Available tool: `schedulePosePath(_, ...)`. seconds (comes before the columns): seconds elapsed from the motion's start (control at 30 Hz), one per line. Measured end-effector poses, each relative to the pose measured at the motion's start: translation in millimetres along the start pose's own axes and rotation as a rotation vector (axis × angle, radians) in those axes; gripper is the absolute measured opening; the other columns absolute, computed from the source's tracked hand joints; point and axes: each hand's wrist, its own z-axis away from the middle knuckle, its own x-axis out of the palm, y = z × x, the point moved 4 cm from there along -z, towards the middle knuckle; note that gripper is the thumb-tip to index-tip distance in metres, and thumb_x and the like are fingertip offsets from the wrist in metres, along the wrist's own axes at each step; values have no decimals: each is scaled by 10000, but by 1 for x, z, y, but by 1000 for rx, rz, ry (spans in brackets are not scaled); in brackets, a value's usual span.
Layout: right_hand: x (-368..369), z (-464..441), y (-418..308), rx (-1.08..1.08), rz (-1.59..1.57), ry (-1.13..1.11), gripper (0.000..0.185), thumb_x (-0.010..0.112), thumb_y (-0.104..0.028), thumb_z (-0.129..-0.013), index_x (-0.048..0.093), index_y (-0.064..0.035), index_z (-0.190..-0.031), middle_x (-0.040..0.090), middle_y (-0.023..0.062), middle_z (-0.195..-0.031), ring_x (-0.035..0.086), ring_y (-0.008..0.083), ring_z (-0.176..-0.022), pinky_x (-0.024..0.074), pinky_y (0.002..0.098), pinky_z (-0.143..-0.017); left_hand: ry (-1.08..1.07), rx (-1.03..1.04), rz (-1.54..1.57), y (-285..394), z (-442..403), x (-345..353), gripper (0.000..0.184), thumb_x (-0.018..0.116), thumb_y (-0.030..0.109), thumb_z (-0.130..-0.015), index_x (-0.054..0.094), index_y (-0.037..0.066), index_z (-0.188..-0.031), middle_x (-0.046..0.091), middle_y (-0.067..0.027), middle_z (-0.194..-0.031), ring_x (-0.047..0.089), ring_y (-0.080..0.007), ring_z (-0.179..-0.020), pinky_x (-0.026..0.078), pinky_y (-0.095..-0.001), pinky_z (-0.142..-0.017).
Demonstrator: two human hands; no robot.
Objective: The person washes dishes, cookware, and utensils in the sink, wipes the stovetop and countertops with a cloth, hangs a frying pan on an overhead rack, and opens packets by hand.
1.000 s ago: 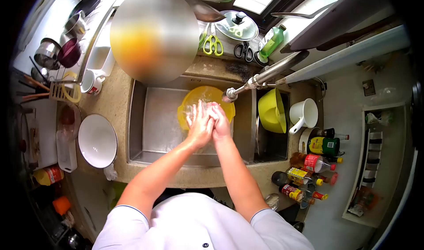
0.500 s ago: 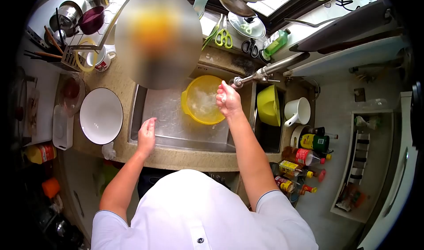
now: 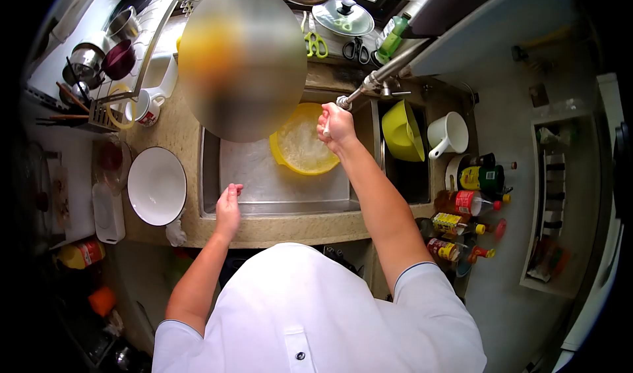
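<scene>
My right hand is closed just below the end of the metal faucet, over the right side of a yellow basin. A small whitish bit shows at its fingers, but I cannot make out what it is. Cloudy, foamy-looking water fills the basin, which stands in the steel sink. Near the sink's front left edge my left hand hovers with nothing in it, its fingers together and fairly straight. A large blurred oval hides the sink's back left part.
Left of the sink lies a white bowl. A yellow-green tub and a white dipper stand to the right, with several bottles nearer me. Green scissors and a glass lid lie at the back.
The view has shifted a little. My right hand stays closed beside the faucet end, turned slightly. The left hand's fingers have turned a bit inward. The water in the basin looks whiter.
</scene>
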Motion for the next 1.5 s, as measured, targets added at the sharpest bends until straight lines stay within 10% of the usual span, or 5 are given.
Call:
schedulePosePath(0.5,-2,15,85,-608,264,17,350,587,-133,-924,604,20,-1239,669,122,-1120,641,192,-1000,514,305,-904,-487,-229,499,107,-79,126,251,603,206,-1006,597,29,-1183,685,-71,-1062,669,-169,-912,556,-319,-773)
schedulePosePath(0.9,-44,103,72,-297,-113,-283,617,853,-168,-737,575,53,-1241,687,141,-1111,688,250,-923,597,376,-703,-464,307,446,183,-79,108,148,634,64,-975,645,8,-1111,678,-51,-1014,645,-138,-880,540,-286,-804)
schedulePosePath(1.07,-55,62,119,-350,713,608,387,735,-341,-841,676,17,-977,713,189,-897,681,264,-788,556,426,-741,-453,650,-86,114,-140,139,138,605,20,-957,662,-14,-1078,667,-8,-950,585,-68,-812,467,-211,-720)
schedulePosePath(1.23,22,41,108,-267,-133,-53,542,597,-580,-943,698,-48,-926,686,69,-873,637,170,-804,508,329,-733,-714,484,-95,126,-110,140,192,617,2,-944,634,-11,-1135,668,-32,-1011,590,-73,-835,473,-203,-738)
schedulePosePath(1.5,29,21,108,-688,-458,125,332,574,-407,-975,684,-112,-868,641,32,-713,596,148,-650,459,345,-609,-1017,-374,989,81,-197,109,199,548,129,-987,588,-20,-1114,639,-110,-1021,617,-170,-904,531,-336,-871)
